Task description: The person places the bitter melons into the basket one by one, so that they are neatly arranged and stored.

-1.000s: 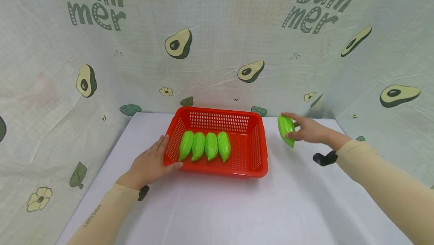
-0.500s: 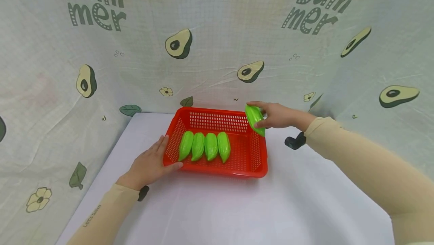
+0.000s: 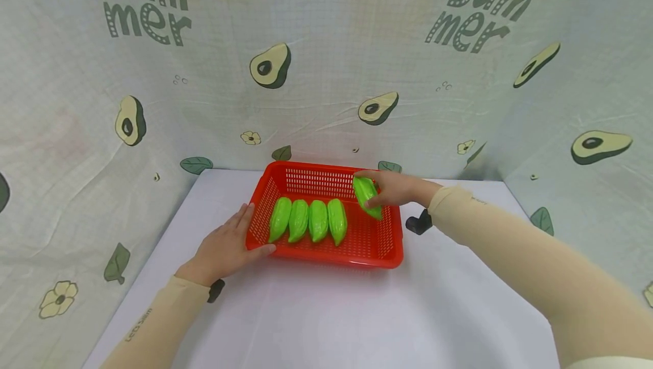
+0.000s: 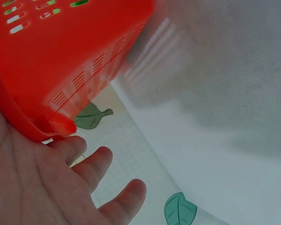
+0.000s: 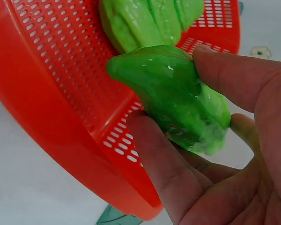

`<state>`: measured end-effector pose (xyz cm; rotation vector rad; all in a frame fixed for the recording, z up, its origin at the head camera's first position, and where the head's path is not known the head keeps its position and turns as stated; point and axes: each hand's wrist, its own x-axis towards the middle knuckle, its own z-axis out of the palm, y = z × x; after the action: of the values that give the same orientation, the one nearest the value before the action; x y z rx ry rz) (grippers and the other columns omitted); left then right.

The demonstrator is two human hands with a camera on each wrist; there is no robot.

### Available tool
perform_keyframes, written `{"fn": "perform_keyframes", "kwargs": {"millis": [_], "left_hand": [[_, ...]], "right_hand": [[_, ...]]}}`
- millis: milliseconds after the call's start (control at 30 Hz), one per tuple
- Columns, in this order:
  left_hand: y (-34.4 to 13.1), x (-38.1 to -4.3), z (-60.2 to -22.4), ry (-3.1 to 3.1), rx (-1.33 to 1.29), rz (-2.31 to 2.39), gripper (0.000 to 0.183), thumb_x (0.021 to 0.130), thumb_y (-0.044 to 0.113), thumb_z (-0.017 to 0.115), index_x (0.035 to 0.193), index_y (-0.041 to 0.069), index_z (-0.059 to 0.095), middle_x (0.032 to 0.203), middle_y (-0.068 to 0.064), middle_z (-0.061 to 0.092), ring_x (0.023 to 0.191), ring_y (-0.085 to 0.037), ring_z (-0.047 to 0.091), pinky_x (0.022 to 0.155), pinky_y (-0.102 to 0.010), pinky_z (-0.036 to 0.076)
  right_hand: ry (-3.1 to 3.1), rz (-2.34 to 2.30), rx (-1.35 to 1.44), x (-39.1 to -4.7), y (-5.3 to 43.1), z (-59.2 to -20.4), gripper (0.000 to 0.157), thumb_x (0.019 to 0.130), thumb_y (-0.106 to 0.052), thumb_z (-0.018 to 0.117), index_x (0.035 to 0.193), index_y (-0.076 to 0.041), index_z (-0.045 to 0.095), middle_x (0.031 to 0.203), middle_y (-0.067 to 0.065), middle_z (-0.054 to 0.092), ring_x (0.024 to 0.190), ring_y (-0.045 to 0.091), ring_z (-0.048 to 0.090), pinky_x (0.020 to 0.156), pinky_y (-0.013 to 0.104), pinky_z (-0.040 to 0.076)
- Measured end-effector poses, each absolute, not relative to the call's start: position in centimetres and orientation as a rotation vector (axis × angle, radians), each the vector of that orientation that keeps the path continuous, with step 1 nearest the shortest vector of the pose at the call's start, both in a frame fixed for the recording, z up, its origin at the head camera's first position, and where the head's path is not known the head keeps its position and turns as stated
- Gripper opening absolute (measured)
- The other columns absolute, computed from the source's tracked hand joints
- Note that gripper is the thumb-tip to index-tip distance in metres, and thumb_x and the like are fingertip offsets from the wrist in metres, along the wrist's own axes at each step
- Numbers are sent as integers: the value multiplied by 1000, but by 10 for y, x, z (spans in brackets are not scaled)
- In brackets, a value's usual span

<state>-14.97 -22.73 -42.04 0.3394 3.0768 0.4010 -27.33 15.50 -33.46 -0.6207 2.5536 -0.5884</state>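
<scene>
A red plastic basket point(image 3: 326, 255) stands on the white table. Inside it, several bright green, ridged fruits point(image 3: 318, 220) with pointed ends lie side by side toward the left; their exact kind is unclear. My right hand point(image 3: 397, 189) pinches another green ridged fruit point(image 5: 173, 93) between thumb and fingers, over the basket's right part. In the right wrist view this fruit is held tilted, apart from the ones lying behind it. My left hand point(image 3: 223, 250) rests against the basket's left front corner, fingers extended along the side and thumb on the front rim.
The white tabletop point(image 3: 316, 323) extends in front of the basket and to both sides. A pale cloth point(image 3: 321, 74) printed with avocados and leaves hangs behind and at the sides. Dark devices point(image 3: 419, 223) sit at both wrists.
My right hand has carried the green fruit leftward from beside the basket, over its right rim, then lowered it slightly. My left hand and the basket have stayed put.
</scene>
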Motion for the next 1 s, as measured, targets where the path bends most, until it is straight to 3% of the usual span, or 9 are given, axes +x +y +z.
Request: {"fn": "perform_keyframes", "kwargs": {"millis": [433,1000], "left_hand": [[-227,-149,-421,3082,348,412,120,81,85,45,157,-2,15,160,-25,22,141,-47,30,103,-60,40],[-226,-149,-419,3073,349,412,119,82,83,47,158,-2,13,161,-25,20,142,-46,29,104,-60,40]], "right_hand": [[2532,-555,-539,-272,140,-362,78,88,-26,78,155,-25,38,131,10,54,121,30,48,88,41,54],[2482,-522,-510,-273,132,-377,77,86,-26,80,153,-21,42,128,9,55,119,30,48,91,44,52]]}}
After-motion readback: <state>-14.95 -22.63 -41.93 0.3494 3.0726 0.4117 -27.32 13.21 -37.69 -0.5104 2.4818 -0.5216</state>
